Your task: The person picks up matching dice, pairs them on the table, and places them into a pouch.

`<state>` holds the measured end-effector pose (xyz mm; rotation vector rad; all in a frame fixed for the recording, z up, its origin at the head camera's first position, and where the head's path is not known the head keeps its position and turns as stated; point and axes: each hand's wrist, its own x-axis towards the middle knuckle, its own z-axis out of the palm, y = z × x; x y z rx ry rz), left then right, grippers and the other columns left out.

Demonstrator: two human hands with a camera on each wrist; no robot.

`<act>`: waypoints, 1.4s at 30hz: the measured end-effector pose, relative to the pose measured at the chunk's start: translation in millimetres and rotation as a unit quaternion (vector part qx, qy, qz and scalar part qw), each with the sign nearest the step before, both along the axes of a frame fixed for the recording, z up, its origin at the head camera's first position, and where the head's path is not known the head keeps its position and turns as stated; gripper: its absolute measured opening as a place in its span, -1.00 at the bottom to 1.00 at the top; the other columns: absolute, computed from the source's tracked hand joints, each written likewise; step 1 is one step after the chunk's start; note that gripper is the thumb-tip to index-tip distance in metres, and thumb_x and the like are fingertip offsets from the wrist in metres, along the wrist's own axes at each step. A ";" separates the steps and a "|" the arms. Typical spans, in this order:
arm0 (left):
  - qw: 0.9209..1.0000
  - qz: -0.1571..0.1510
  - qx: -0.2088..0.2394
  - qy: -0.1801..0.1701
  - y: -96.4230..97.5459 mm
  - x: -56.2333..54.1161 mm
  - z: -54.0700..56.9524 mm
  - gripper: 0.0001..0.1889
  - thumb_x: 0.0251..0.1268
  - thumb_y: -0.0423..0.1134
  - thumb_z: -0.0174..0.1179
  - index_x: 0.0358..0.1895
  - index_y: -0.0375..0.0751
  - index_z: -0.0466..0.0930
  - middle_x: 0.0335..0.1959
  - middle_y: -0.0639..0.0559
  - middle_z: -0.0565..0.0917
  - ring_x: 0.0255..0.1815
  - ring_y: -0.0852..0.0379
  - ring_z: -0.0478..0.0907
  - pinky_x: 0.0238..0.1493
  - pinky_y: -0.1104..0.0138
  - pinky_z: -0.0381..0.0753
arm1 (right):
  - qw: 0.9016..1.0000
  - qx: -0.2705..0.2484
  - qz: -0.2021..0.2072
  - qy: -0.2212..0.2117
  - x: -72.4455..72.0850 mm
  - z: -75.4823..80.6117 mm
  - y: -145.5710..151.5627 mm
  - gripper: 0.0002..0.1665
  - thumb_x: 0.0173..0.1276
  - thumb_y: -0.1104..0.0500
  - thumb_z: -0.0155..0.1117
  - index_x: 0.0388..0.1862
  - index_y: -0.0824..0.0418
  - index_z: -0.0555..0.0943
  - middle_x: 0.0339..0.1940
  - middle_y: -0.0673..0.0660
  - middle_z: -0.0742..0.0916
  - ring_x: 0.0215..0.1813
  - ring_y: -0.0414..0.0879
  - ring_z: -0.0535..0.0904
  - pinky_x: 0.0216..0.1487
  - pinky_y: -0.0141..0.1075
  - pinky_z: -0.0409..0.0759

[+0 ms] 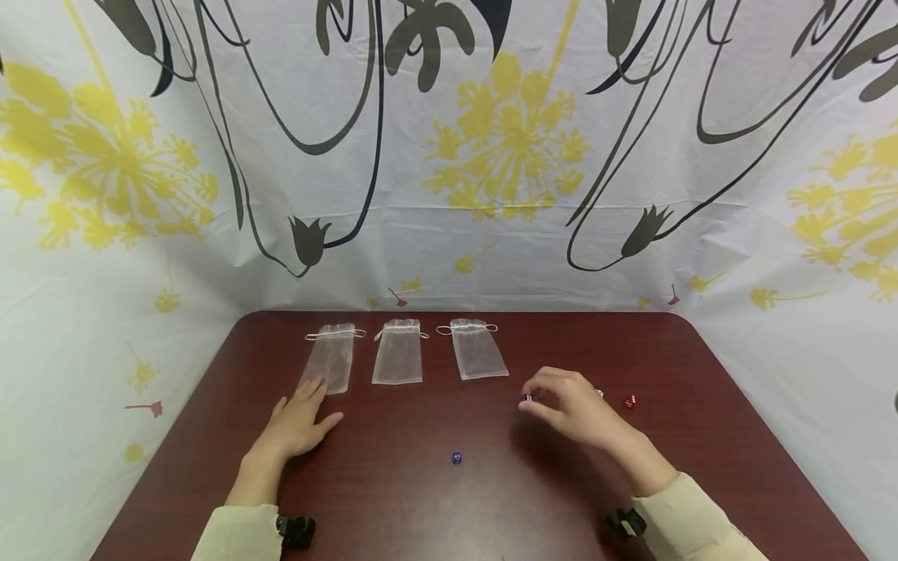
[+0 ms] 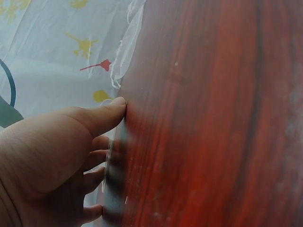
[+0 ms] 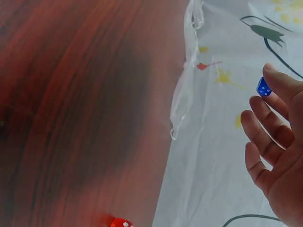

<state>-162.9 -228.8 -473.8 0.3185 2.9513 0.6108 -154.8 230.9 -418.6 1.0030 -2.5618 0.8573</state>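
Pinching glossy blue cubic die with white pips (image 3: pixel 263 87) in right hand (image 1: pixel 574 405), above dark red wood-grain table (image 1: pixel 393 499). Resting left hand (image 1: pixel 291 425), fingers straight, on near end of leftmost of three sheer white drawstring pouches (image 1: pixel 335 362), all flat. Also on table: second blue die (image 1: pixel 457 458) near middle, red die (image 1: pixel 630 401) at right. Behind: white sheet (image 1: pixel 400 179) printed with yellow and grey flowers (image 1: pixel 512 144).

Blue die (image 3: pixel 264 87), white pips, pinched, right of centre in head view; leftmost sheer drawstring bag (image 1: pixel 335 358) flat, left of centre.
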 end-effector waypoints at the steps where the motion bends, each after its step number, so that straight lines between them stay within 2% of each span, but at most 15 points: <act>1: 1.000 0.001 0.000 -0.001 0.2 0.2 0.0 -0.25 0.51 0.01 0.15 0.50 -0.49 0.19 0.55 -0.44 0.13 0.55 -0.44 0.03 0.42 -0.40 -0.05 | 1.000 -0.001 0.004 0.001 0.2 -1.9 -1.4 -0.84 0.21 0.19 0.56 -0.28 0.08 0.70 -0.31 -0.23 0.66 -0.28 -0.28 0.62 -0.27 -0.29 0.65; 6: 1.000 0.002 -0.001 -0.002 -0.9 -0.6 -2.1 -0.25 0.51 -0.01 0.15 0.51 -0.49 0.18 0.55 -0.44 0.12 0.55 -0.44 0.01 0.42 -0.41 -0.06 | 1.000 0.004 0.017 0.000 3.2 -14.8 -11.0 -0.85 0.24 0.18 0.54 -0.29 0.11 0.70 -0.32 -0.19 0.68 -0.29 -0.27 0.63 -0.26 -0.33 0.63; 13: 1.000 0.002 -0.003 -0.001 -0.1 0.0 -2.4 -0.25 0.51 0.00 0.16 0.50 -0.49 0.20 0.55 -0.43 0.13 0.55 -0.43 0.03 0.42 -0.40 -0.05 | 0.999 0.037 0.015 -0.027 8.0 -40.4 -25.7 -0.87 0.25 0.15 0.53 -0.29 0.09 0.70 -0.35 -0.18 0.67 -0.34 -0.30 0.56 -0.33 -0.37 0.56; 20: 1.000 0.000 -0.001 -0.006 -0.7 0.5 -1.9 -0.25 0.52 0.01 0.14 0.51 -0.48 0.19 0.55 -0.43 0.13 0.56 -0.42 0.02 0.43 -0.40 -0.06 | 0.995 0.002 0.067 -0.072 13.3 -62.7 -34.1 -0.85 0.21 0.21 0.56 -0.32 0.10 0.70 -0.41 -0.15 0.66 -0.40 -0.26 0.56 -0.39 -0.41 0.56; 32: 1.000 -0.002 -0.003 -0.005 -0.3 -1.3 0.7 -0.26 0.52 0.00 0.14 0.50 -0.49 0.19 0.55 -0.43 0.14 0.56 -0.42 0.02 0.43 -0.40 -0.06 | 0.993 0.055 0.048 -0.089 14.4 -64.6 -34.6 -0.85 0.23 0.10 0.55 -0.31 0.07 0.72 -0.40 -0.15 0.63 -0.39 -0.32 0.49 -0.38 -0.48 0.46; 42: 1.000 0.001 -0.005 -0.007 -0.2 -1.3 0.1 -0.26 0.52 0.00 0.14 0.50 -0.49 0.19 0.55 -0.43 0.13 0.56 -0.43 0.01 0.42 -0.40 -0.05 | 0.993 0.067 0.042 -0.085 13.4 -66.9 -34.8 -0.85 0.24 0.07 0.55 -0.31 0.04 0.71 -0.39 -0.20 0.61 -0.38 -0.34 0.47 -0.37 -0.48 0.45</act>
